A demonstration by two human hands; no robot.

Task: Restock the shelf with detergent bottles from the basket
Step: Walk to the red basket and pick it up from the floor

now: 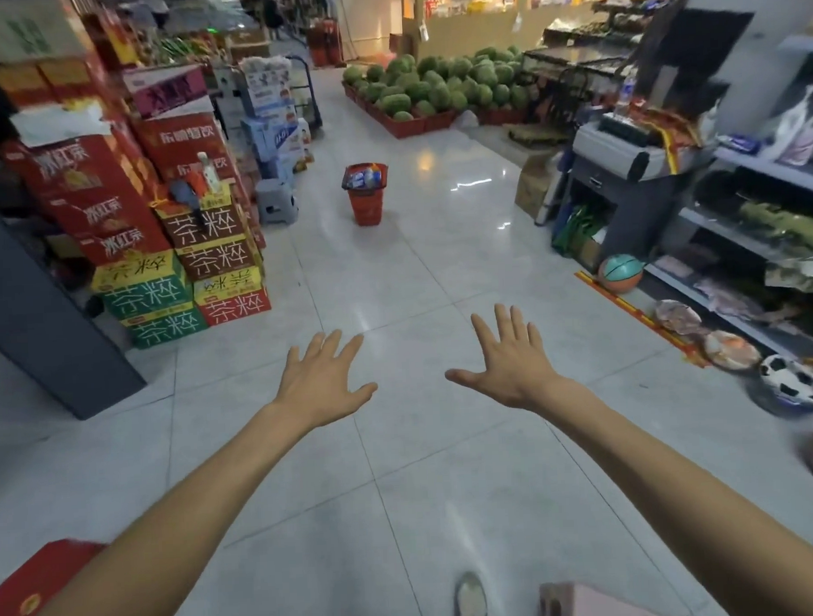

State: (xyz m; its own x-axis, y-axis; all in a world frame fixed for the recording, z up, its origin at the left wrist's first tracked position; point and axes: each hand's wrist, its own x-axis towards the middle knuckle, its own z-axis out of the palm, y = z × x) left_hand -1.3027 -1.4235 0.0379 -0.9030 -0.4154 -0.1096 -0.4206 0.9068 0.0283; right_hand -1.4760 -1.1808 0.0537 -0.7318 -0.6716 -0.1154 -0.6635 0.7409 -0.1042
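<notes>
Both the left hand [321, 381] and right hand [514, 368] were empty, fingers [505, 324] spread straight; the red basket [366, 198] stood well beyond them.

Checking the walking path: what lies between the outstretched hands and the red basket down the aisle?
In the head view, only bare glossy floor tiles lie between the left hand, the right hand and the red basket.

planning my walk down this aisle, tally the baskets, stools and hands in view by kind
red basket: 1
grey stool: 1
hands: 2, left hand and right hand, both spread open
total: 4
</notes>
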